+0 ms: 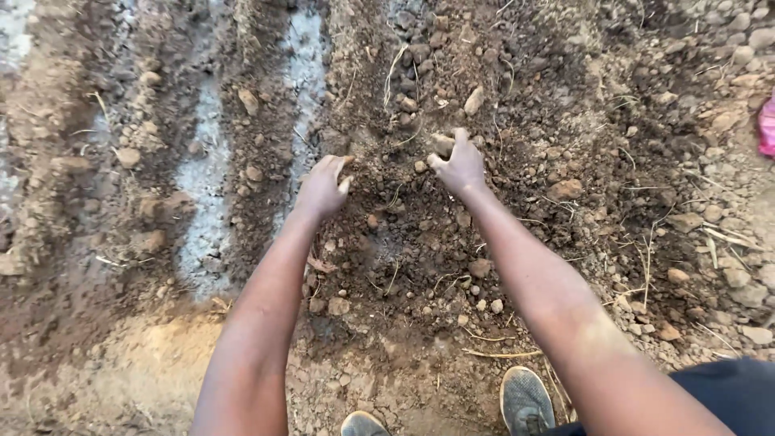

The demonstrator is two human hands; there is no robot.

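Both arms reach forward over a bed of loose brown soil point(404, 234). The left hand point(323, 187) rests on the soil, fingers together and curled downward; whether it grips anything cannot be told. The right hand point(460, 165) sits just beyond, fingers bent around a pale clod point(442, 144) at the fingertips. Raked furrows point(206, 178) run to the left (pale grey in their troughs). A grey shoe point(526, 400) shows below; a pink object point(767, 125) lies at the right edge.
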